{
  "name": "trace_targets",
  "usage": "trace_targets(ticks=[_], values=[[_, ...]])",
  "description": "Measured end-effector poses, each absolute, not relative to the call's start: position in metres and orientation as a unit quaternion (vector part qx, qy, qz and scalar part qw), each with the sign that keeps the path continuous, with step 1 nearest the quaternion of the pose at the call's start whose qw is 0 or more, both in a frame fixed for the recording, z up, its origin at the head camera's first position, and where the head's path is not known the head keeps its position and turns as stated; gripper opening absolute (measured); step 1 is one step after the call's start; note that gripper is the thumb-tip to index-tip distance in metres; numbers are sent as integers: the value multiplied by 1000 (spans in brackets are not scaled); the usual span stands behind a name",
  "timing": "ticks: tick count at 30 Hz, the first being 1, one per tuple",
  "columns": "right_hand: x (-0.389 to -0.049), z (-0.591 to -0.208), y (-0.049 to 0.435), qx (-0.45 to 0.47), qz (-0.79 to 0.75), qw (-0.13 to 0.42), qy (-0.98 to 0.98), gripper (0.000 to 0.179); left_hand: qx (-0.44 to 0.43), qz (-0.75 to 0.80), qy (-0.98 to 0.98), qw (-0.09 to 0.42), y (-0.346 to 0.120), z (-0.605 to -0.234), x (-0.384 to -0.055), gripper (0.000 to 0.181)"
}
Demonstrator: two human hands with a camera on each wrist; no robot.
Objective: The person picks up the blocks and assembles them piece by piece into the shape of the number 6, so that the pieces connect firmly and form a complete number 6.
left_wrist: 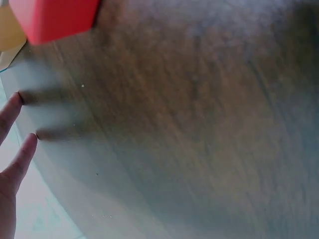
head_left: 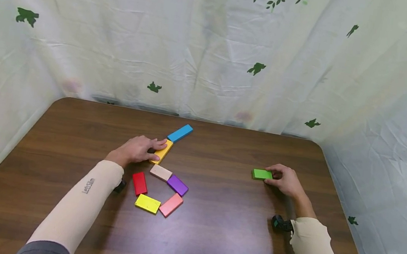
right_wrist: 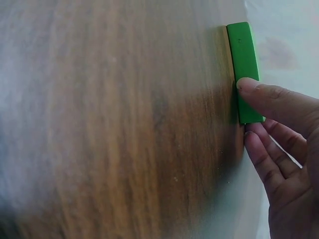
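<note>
On my head feed, a white curtain (head_left: 214, 39) with green leaf prints stands beyond both hands. A brown wood-grain surface (head_left: 221, 231) lies beneath them. A pale sleeve covers each forearm; the left sleeve (head_left: 79, 205) carries lettering.

Left hand (head_left: 138, 151): thumb and fingers set narrowly about the orange block (head_left: 163, 153). I cannot tell how firm this hold is. Right hand (head_left: 286, 180): green block (head_left: 260, 174) pinched at its near end, the rest projecting toward the left hand. My right wrist feed shows the thumb against one face; I cannot tell whether the block touches the surface.

Blue block (head_left: 180, 133): just beyond the left fingertips, meeting the orange block's far end.

I read five further blocks in a ring, nearer the wearer than the left hand: beige (head_left: 161, 172), next to the orange block; purple (head_left: 177, 185), on the side toward the right hand; pink (head_left: 171, 205); yellow (head_left: 147, 204); and red (head_left: 139, 183), beside the left wrist.
</note>
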State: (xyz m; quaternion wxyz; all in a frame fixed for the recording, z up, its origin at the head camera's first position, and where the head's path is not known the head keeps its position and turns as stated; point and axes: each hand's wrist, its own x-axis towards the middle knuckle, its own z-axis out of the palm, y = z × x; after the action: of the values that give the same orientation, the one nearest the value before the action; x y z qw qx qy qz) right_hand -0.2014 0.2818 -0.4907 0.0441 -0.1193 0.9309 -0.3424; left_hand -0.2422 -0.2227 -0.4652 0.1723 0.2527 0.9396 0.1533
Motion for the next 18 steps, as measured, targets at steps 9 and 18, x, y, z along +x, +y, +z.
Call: trace_targets(ticks=[9, 18], values=[[-201, -492, 282, -127, -338, 32, 932, 32, 249, 145, 942, 173, -221, -464, -247, 64], [-200, -492, 277, -140, -339, 22, 930, 30, 254, 145, 942, 165, -221, -464, -247, 64]])
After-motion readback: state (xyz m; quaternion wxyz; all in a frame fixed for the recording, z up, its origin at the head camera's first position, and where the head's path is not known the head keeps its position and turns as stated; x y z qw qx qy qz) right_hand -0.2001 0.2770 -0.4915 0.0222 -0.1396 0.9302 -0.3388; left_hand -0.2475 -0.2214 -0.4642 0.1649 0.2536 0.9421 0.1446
